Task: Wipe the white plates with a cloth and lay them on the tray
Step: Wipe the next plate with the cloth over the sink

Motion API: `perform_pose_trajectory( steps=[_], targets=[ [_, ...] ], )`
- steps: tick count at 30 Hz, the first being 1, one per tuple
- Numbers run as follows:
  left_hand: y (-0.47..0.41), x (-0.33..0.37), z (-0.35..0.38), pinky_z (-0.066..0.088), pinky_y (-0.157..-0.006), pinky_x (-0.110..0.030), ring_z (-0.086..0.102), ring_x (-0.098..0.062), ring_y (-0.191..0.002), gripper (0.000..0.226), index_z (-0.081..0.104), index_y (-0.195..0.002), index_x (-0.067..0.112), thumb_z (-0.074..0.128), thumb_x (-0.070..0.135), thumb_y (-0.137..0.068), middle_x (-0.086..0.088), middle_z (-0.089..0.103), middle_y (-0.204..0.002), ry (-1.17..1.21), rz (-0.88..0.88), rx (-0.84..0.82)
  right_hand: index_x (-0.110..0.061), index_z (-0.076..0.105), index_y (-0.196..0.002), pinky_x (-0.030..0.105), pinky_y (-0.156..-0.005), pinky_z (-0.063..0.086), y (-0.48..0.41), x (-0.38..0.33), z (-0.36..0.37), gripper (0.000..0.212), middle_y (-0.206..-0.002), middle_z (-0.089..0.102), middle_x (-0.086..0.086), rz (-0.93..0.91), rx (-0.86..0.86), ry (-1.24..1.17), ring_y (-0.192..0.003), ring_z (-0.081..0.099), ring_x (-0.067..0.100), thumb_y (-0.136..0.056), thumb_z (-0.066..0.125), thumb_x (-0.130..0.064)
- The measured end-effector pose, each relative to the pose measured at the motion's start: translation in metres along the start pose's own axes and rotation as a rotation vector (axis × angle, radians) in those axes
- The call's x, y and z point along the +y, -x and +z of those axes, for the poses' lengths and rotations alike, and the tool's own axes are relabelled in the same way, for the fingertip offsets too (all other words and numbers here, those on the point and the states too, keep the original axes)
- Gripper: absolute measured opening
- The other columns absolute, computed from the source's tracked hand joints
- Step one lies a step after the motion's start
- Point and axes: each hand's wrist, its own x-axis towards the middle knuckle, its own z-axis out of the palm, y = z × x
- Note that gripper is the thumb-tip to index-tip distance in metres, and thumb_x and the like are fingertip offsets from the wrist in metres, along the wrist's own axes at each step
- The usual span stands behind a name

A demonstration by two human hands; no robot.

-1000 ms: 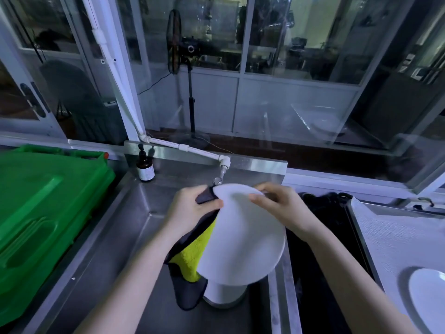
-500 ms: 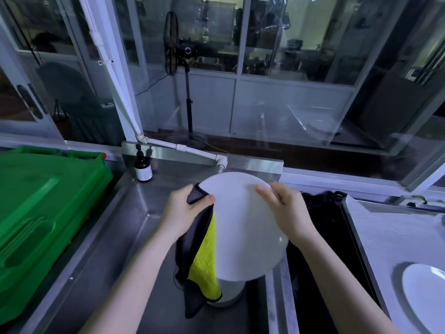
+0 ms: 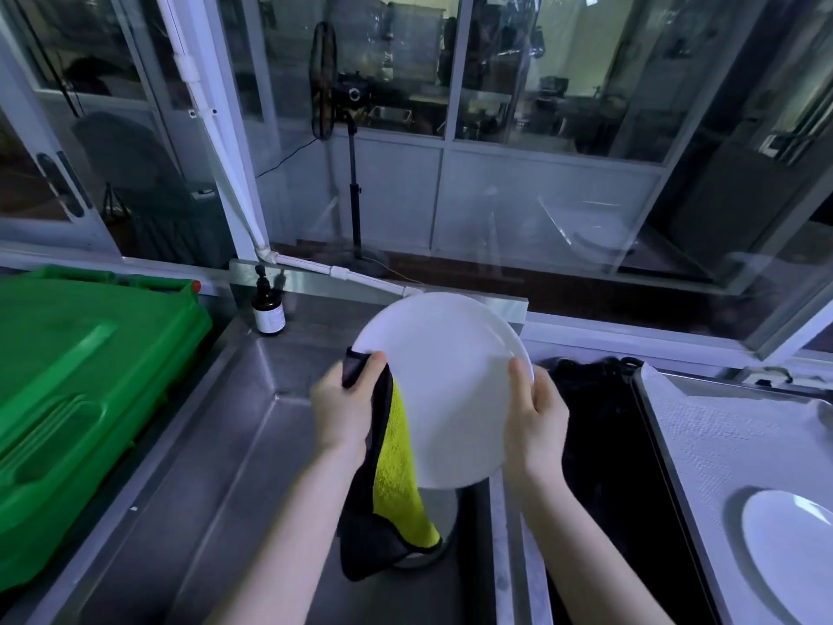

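Observation:
I hold a white plate up on edge over the steel sink, its face turned toward me. My left hand grips its left rim together with a yellow and dark grey cloth that hangs down beside the plate. My right hand holds the right rim, thumb on the face. Another white plate lies on the grey tray at the right. Below the held plate, a stack of white plates shows partly in the sink.
A green plastic crate fills the left counter. A brown pump bottle stands at the sink's back left corner. A white pipe tap runs along the back. A dark basin lies between the sink and the tray.
The plate has been raised and tipped more upright toward me. My right hand slid from the top rim down to the right rim. The cloth now hangs straighter.

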Motion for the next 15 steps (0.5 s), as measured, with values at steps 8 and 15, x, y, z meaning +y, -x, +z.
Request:
perform_pose_trajectory(
  steps=[8, 15],
  targets=[
    [-0.009, 0.035, 0.000, 0.043, -0.064, -0.034, 0.049, -0.008, -0.068, 0.047, 0.069, -0.081, 0.003, 0.078, 0.047, -0.067, -0.002, 0.069, -0.071, -0.391, 0.406, -0.485, -0.017, 0.065, -0.074, 0.017, -0.055, 0.035, -0.055, -0.056, -0.020, 0.027, -0.063, 0.056, -0.009, -0.360, -0.698, 0.478, -0.058, 0.047, 0.002, -0.087, 0.074, -0.037],
    [0.001, 0.034, 0.003, 0.039, -0.062, -0.027, 0.049, -0.003, -0.063, 0.018, 0.072, -0.076, 0.013, 0.083, 0.027, -0.076, 0.005, 0.066, -0.063, -0.356, 0.384, -0.492, -0.015, 0.053, -0.061, 0.026, -0.053, 0.026, -0.045, -0.051, -0.021, 0.041, -0.059, 0.037, -0.003, -0.448, -0.633, 0.510, -0.057, 0.031, 0.007, -0.095, 0.066, -0.036]
  ],
)
